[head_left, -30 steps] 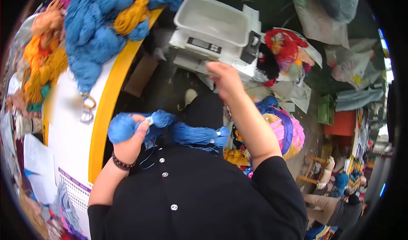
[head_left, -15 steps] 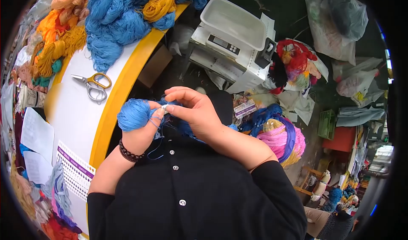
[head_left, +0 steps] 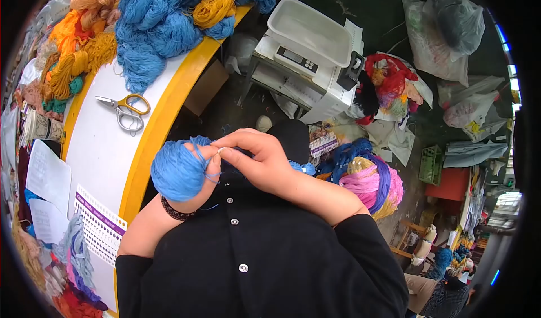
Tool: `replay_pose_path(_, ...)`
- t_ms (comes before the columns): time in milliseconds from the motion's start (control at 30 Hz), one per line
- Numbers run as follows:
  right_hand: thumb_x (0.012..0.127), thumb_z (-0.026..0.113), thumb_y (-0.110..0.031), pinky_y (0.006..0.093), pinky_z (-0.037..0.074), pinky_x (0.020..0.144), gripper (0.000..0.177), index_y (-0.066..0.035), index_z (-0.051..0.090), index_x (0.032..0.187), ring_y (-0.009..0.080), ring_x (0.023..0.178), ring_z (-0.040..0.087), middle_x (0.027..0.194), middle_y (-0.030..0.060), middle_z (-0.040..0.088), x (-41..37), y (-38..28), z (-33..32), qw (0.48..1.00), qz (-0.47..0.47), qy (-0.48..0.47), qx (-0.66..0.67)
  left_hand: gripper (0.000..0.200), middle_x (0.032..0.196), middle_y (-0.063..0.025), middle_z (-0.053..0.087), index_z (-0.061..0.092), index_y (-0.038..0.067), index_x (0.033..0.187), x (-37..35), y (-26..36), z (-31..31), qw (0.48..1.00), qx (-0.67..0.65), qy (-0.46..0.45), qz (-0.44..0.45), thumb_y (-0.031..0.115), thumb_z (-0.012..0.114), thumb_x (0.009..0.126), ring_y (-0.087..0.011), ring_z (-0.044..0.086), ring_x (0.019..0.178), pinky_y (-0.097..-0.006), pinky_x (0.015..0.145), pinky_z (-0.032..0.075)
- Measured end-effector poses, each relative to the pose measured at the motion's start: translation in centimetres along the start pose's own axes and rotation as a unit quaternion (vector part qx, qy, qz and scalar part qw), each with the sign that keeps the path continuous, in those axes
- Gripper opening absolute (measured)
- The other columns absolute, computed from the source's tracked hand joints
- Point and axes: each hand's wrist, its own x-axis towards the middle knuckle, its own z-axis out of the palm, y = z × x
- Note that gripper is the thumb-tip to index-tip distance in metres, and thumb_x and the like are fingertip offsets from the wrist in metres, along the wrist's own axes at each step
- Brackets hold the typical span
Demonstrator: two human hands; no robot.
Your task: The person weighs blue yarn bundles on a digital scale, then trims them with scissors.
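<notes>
My left hand (head_left: 209,178), with a dark bracelet at the wrist, is closed around a bundle of blue yarn (head_left: 177,171). Loose strands loop over its thumb, and a loose end hangs below the wrist. My right hand (head_left: 260,159) meets it at the thumb tip, thumb and forefinger pinched together. A tiny whitish bit shows at that pinch, too small to name. More blue yarn (head_left: 304,168) peeks out beyond the right wrist.
On the yellow-edged white table (head_left: 107,149) lie scissors (head_left: 128,112), a printed card (head_left: 98,216) and heaped blue skeins (head_left: 158,30). A scale (head_left: 307,33) stands ahead on a small stand. Multicoloured yarn (head_left: 369,183) sits at the right, and plastic bags (head_left: 445,30) lie on the floor.
The blue bundle has turned and come slightly nearer, covering more of my left hand. My right fingers have folded from raised and spread to closer together at the pinch.
</notes>
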Motion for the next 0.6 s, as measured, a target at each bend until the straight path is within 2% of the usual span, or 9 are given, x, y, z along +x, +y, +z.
replay_pose_path(33, 0.083, 0.066, -0.007, 0.0313, 0.048, 0.064, 0.019, -0.003, 0.064, 0.101, 0.0226, 0.072, 0.061, 0.086, 0.0097, 0.063, 0.0, -0.3, -0.1, 0.986, -0.118, 0.024, -0.112, 0.007, 0.071, -0.0078, 0.056, 0.061, 0.007, 0.086, 0.1, 0.1, -0.3, 0.999, 0.031, 0.006, 0.043, 0.006, 0.065, 0.081, -0.0261, 0.056, 0.062, -0.0333, 0.056, 0.043)
replay_pose_path(133, 0.072, 0.069, 0.0, 0.0331, 0.046, 0.059, 0.027, -0.006, 0.065, 0.097, 0.0256, 0.07, 0.06, 0.084, 0.0086, 0.062, -0.2, -2.1, -0.6, 0.954, -0.21, 0.051, -0.21, 0.014, 0.073, -0.0079, 0.059, 0.061, 0.004, 0.097, 0.1, -0.2, -0.5, 0.997, -0.081, 0.011, -0.007, 0.01, 0.062, 0.085, -0.0186, 0.054, 0.056, -0.0296, 0.054, 0.043)
replay_pose_path(167, 0.069, 0.069, 0.002, 0.0333, 0.045, 0.058, 0.029, -0.007, 0.065, 0.096, 0.0248, 0.069, 0.06, 0.083, 0.0075, 0.062, -0.2, -2.6, -0.8, 0.925, -0.264, 0.061, -0.266, 0.021, 0.077, -0.0072, 0.062, 0.061, 0.001, 0.102, -0.1, 0.9, -1.2, 0.938, -0.255, -0.045, -0.229, 0.017, 0.055, 0.09, -0.0123, 0.05, 0.048, -0.0247, 0.049, 0.04)
replay_pose_path(267, 0.063, 0.07, 0.002, 0.0329, 0.043, 0.056, 0.035, -0.008, 0.065, 0.097, 0.0225, 0.067, 0.058, 0.083, 0.0054, 0.061, -0.6, -3.3, -1.0, 0.893, -0.298, 0.022, -0.336, 0.033, 0.074, -0.0052, 0.061, 0.06, 0.002, 0.099, -0.7, -1.5, -0.7, 0.642, -0.602, -0.201, -0.43, 0.033, 0.048, 0.096, -0.0063, 0.044, 0.044, -0.0178, 0.04, 0.031)
replay_pose_path(300, 0.063, 0.07, 0.002, 0.0329, 0.043, 0.057, 0.033, -0.008, 0.065, 0.095, 0.0223, 0.066, 0.057, 0.083, 0.0052, 0.062, -0.5, -3.4, -0.9, 0.895, -0.305, 0.031, -0.324, 0.029, 0.069, -0.0044, 0.058, 0.059, 0.004, 0.096, -0.2, -1.0, -1.0, 0.576, -0.639, -0.222, -0.459, 0.032, 0.054, 0.094, -0.0052, 0.042, 0.043, -0.0169, 0.039, 0.029)
replay_pose_path(400, 0.069, 0.069, 0.003, 0.0323, 0.045, 0.061, 0.025, -0.008, 0.067, 0.092, 0.0236, 0.069, 0.059, 0.083, 0.0063, 0.063, -0.3, -3.2, -1.0, 0.931, -0.274, 0.047, -0.235, 0.026, 0.069, -0.0029, 0.058, 0.06, 0.003, 0.093, -0.3, -1.3, -1.0, 0.542, -0.692, -0.198, -0.435, 0.027, 0.067, 0.086, -0.0063, 0.044, 0.047, -0.0188, 0.043, 0.034)
replay_pose_path(433, 0.072, 0.069, 0.002, 0.032, 0.045, 0.062, 0.021, -0.007, 0.067, 0.09, 0.024, 0.07, 0.06, 0.083, 0.007, 0.063, -0.4, -3.0, -0.9, 0.95, -0.241, 0.05, -0.194, 0.026, 0.069, -0.0029, 0.058, 0.06, 0.003, 0.093, -0.5, -1.2, -0.9, 0.542, -0.692, -0.197, -0.435, 0.027, 0.067, 0.086, -0.0063, 0.044, 0.047, -0.0188, 0.043, 0.034)
replay_pose_path(533, 0.079, 0.067, 0.0, 0.0301, 0.046, 0.069, 0.011, -0.003, 0.067, 0.089, 0.0208, 0.076, 0.061, 0.086, 0.0079, 0.064, -1.0, -2.6, -0.5, 0.988, -0.126, 0.052, -0.077, 0.018, 0.069, -0.0029, 0.055, 0.063, 0.004, 0.082, 0.1, -0.5, -0.9, 0.904, -0.366, -0.111, -0.192, 0.021, 0.069, 0.082, -0.0162, 0.054, 0.062, -0.0328, 0.057, 0.042)
replay_pose_path(600, 0.081, 0.064, 0.002, 0.0269, 0.045, 0.079, 0.011, 0.001, 0.067, 0.091, 0.0154, 0.087, 0.059, 0.094, 0.0084, 0.063, -1.2, -2.1, -0.4, 0.989, 0.024, 0.054, 0.134, 0.014, 0.069, -0.0044, 0.055, 0.064, 0.006, 0.083, -0.2, -0.7, -0.9, 0.953, -0.254, -0.105, -0.128, 0.018, 0.069, 0.081, -0.0198, 0.054, 0.064, -0.0342, 0.059, 0.042)
